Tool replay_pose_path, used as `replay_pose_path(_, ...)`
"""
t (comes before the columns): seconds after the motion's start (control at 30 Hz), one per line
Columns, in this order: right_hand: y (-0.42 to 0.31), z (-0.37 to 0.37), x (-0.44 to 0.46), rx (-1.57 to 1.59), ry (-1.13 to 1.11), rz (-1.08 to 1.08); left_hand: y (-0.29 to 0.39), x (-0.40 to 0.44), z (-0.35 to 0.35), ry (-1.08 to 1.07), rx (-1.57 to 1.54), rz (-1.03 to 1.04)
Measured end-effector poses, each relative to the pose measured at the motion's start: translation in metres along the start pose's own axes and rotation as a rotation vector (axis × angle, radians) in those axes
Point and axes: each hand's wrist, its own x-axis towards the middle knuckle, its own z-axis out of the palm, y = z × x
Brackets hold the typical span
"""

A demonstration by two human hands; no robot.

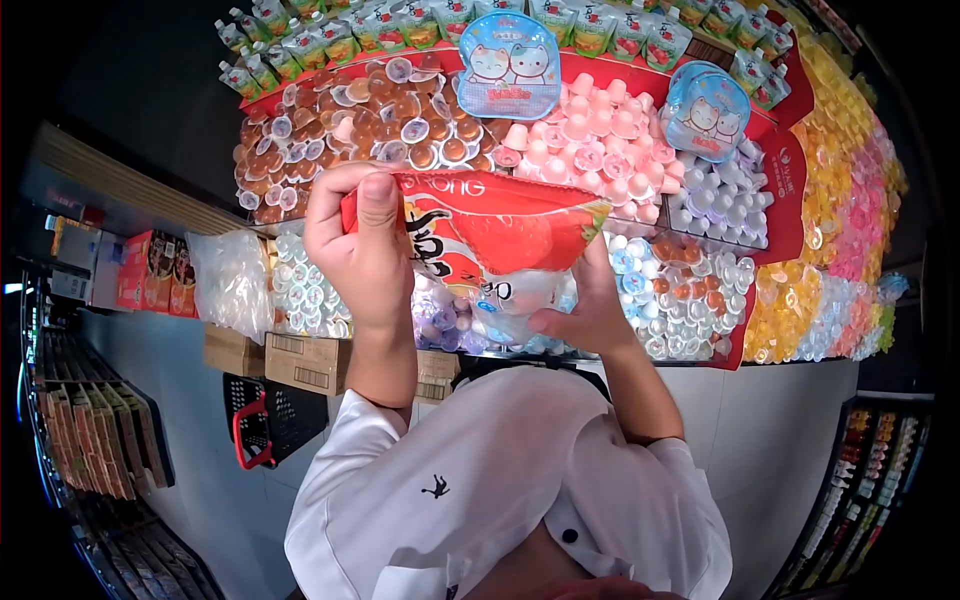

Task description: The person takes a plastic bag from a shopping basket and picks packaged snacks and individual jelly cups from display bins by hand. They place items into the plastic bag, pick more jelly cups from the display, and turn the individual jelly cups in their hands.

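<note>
A red printed food bag (530,228) with white letters along its upper edge is held up over the display of jelly cups. My left hand (362,235) pinches its left end, thumb in front. At the bag's lower right, my right hand (600,312) grips it with the fingers partly hidden behind and the thumb pointing inward. Below the bag, close to my right thumb, shows clear plastic (505,322); whether it belongs to the bag I cannot tell. Beyond it lie brown jelly cups (350,110) and pink jelly cups (600,135).
Two blue cat-print bags (510,90) stand on the display, with a row of drink pouches (410,25) behind. White-purple cups (722,205) and yellow packets (785,310) lie right. At left are a clear plastic bag (228,285), cardboard boxes (305,360) and a black basket (290,420).
</note>
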Motion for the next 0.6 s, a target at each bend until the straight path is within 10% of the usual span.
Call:
replay_pose_path(0.27,-0.029,0.010,-0.007,0.248,0.233,0.243,0.012,0.001,0.031,-0.069,0.022,0.024)
replay_pose_path(0.6,-0.012,-0.048,-0.075,0.564,0.413,0.325,-0.002,-0.067,0.027,-0.709,-0.101,-0.770)
